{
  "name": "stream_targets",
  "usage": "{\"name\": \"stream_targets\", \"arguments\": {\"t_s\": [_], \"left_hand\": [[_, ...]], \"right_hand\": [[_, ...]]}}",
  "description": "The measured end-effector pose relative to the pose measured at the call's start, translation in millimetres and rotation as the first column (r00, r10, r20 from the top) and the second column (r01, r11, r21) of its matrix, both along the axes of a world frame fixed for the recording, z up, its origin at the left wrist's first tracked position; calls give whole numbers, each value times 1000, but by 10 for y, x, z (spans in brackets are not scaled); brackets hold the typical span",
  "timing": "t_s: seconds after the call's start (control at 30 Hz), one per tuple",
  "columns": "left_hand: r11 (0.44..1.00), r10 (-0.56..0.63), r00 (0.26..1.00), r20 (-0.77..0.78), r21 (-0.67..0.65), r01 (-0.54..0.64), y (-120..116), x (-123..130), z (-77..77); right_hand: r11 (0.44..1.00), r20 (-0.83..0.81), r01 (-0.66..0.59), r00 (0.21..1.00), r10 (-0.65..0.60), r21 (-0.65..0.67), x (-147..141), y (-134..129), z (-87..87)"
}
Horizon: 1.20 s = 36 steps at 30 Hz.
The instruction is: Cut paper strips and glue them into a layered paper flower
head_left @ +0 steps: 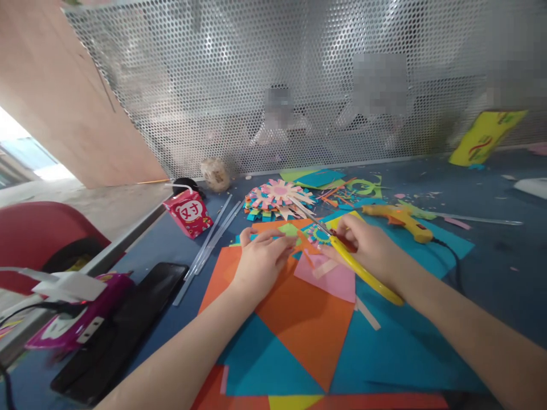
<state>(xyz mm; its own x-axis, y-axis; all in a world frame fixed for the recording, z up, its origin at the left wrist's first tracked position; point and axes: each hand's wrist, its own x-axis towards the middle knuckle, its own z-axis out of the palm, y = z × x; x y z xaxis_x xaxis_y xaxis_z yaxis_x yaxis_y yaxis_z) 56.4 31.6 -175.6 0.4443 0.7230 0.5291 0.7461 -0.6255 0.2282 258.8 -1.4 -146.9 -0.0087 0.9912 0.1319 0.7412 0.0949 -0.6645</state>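
Observation:
My right hand (363, 242) is closed around a pair of scissors (367, 276) with yellow handles. Their metal blades point up and left over the paper scraps. My left hand (262, 259) rests palm down on an orange sheet (299, 324), fingers spread and slightly bent, fingertips beside a small light green piece (289, 229). Between the hands lie a pink paper square (342, 283) and pale strips. A small fringed paper ring (318, 234) shows partly behind the blades. Beyond them sit layered fringed paper flowers (277, 196). Blue sheets (397, 347) spread underneath.
A yellow glue gun (399, 219) with a black cord lies at right. Clear glue sticks (209, 245), a red drink carton (188, 212), a black slab (123, 336) and a purple power strip (89, 319) are left. A perforated metal screen (239, 85) borders the table's back.

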Motion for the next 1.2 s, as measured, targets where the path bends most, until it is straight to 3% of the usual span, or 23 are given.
{"name": "stream_targets", "arguments": {"t_s": [0.1, 0.23, 0.33, 0.43, 0.6, 0.83, 1.03, 1.2], "left_hand": [[994, -112, 994, 12, -8, 112, 30, 16, -37], [961, -205, 976, 70, -174, 214, 50, 59, -54], [939, -139, 989, 58, -310, 150, 13, 138, -22], [929, -106, 994, -21, -358, 91, -47, 233, 16], [957, -56, 993, -101, -288, 25, -112, 310, 7], [988, -73, 985, -155, -149, 50, -141, 296, -62], [989, 35, 999, -14, -141, -37, -107, 211, 86], [954, 111, 968, 224, -298, -40, 66, 215, 323]], "right_hand": [[1000, -8, 14, 1000, -14, 2, 7, -1, 19], [998, 11, 29, 1000, -29, 49, 31, 17, -1], [997, 28, 41, 999, -43, 70, 44, 40, -20], [996, 38, 48, 998, -51, 72, 52, 57, -23], [995, 39, 61, 997, -64, 75, 67, 66, -10], [995, 28, 62, 998, -64, 80, 74, 65, -14], [990, -5, 81, 997, -81, 119, 100, 79, 1], [978, -110, 109, 990, -90, 181, 142, 100, 40]]}}
